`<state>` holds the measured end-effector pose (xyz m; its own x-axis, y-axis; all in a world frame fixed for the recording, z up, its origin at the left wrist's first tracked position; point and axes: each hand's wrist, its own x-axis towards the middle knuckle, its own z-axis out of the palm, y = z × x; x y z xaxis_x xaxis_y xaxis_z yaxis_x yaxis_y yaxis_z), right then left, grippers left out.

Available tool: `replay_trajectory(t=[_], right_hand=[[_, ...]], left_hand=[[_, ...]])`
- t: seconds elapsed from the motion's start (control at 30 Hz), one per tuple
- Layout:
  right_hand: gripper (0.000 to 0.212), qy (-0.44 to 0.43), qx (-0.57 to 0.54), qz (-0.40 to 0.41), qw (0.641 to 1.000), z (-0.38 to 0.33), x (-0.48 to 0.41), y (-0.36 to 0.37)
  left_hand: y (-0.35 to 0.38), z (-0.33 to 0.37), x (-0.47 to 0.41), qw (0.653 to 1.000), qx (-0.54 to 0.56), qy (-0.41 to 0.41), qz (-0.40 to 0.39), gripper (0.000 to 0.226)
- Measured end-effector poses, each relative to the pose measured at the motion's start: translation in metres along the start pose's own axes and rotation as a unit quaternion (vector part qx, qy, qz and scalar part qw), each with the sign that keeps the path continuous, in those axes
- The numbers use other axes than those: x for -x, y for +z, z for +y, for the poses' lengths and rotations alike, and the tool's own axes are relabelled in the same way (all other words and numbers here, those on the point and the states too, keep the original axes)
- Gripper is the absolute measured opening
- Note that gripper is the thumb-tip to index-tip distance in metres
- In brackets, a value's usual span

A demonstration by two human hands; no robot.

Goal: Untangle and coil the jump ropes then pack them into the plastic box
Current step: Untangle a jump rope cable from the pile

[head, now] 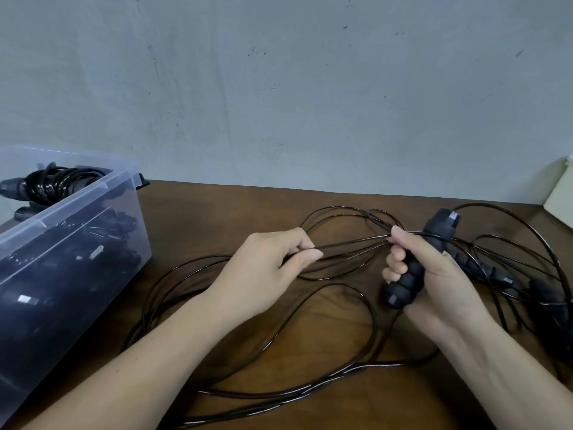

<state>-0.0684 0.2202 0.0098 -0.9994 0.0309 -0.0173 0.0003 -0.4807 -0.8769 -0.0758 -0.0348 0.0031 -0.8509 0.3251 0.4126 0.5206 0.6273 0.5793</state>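
- A grey, speckled wall (279, 88) fills the upper half of the view, behind the far edge of the table
- The brown wooden table (248, 206) carries everything else
- The clear plastic box (93, 274) stands open at the table's left edge, running from the far left corner towards the near edge; a black latch shows on its far right end
- Loose jump rope cords (378, 365) sprawl in black loops across the middle of the table, from beside the box to the right edge, with several strands lying along the near edge between the two forearms
- Coiled ropes (55, 181) with black handles already lie inside the box, piled against its far end
- The left hand (263, 268) is at the table's middle, thumb and curled fingers pinching a few thin strands that stretch taut to the other hand
- The right hand (434, 283) is just to the right of it, fingers wrapped round a ribbed black handle (410, 274) held tilted, thumb pressing the gathered strands against it
- Two more handles (483, 268) lie among the cords near the right edge, behind the right hand
- A pale boxy object (561, 197) sits at the far right corner, partly out of view
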Motion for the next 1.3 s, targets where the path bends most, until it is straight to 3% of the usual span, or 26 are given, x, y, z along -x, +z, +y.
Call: replay_trajectory(t=[0.1,0.23,0.43,0.83,1.1,1.3], right_hand=[[0.014,0.007,-0.001,-0.012,1.000,0.002,0.000,0.000],[0.032,0.009,0.043,-0.060,0.997,0.014,0.007,0.009],[0.025,-0.010,0.154,-0.100,0.983,0.035,0.016,0.016],[0.009,-0.066,0.184,-0.123,0.973,0.033,0.019,0.017],[0.005,-0.035,0.060,-0.080,0.994,0.006,0.011,0.012],[0.005,-0.050,0.038,-0.072,0.995,-0.003,0.008,0.009]], left_hand=[[-0.002,-0.001,0.001,1.000,-0.008,0.006,0.015,0.020],[0.002,0.006,0.004,0.999,-0.005,0.031,0.012,0.018],[0.017,0.012,0.010,0.995,-0.050,0.080,-0.042,0.019],[0.016,0.010,0.009,0.996,-0.048,0.072,-0.038,0.020],[0.001,0.014,0.003,0.998,-0.033,0.054,0.004,0.019],[-0.002,0.017,0.003,0.997,-0.034,0.058,0.022,0.019]])
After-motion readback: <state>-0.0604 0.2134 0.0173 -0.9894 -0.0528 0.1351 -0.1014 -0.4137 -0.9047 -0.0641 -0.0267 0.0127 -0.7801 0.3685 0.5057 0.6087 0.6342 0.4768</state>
